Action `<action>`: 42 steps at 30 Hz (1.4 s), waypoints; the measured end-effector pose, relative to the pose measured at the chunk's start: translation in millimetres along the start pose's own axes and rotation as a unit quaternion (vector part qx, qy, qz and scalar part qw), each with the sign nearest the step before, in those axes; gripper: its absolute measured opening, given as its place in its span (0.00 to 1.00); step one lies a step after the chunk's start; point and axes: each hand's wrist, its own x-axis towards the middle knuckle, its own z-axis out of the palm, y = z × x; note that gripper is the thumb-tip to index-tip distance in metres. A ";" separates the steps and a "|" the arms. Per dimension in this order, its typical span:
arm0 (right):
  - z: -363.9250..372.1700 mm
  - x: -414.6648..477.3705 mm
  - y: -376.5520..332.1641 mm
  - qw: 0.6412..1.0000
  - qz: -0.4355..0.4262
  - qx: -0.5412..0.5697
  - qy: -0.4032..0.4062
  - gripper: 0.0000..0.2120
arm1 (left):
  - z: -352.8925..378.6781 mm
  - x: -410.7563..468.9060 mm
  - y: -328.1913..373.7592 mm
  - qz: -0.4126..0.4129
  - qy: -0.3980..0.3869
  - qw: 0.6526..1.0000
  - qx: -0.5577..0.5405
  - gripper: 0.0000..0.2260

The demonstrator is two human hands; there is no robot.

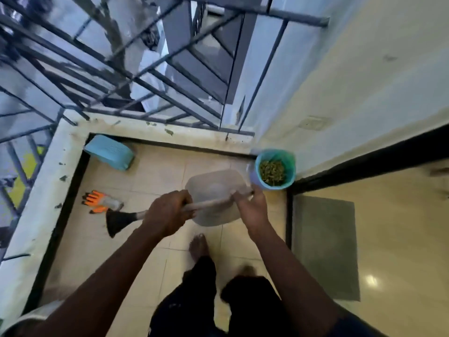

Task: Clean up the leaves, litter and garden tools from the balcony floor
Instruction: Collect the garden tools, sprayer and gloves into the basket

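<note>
Broom (121, 221) held w/ both hands
Left hand (167, 212) & right hand (251, 207) are closed round its stick, above a clear tub (213, 188)

No legible txt or labels anywhere

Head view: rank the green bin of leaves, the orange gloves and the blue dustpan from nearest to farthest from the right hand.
From the right hand:
1. Green bin of leaves, just beyond it, by the wall corner.
2. Orange gloves, across on the left, on the floor.
3. Blue dustpan, far left corner under the railing.
</note>
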 end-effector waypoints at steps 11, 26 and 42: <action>28.0 245.2 94.7 0.943 0.223 0.237 -0.074 0.10 | 169.2 172.9 -20.2 -0.116 0.022 0.962 -0.246 0.15; 27.6 479.0 195.1 0.970 0.214 0.030 -0.109 0.13 | 354.5 364.5 9.7 -0.204 0.029 0.947 -0.245 0.13; 12.1 512.1 186.6 0.974 0.202 -0.022 -0.105 0.10 | 356.1 392.9 42.3 -0.180 0.041 0.963 -0.196 0.15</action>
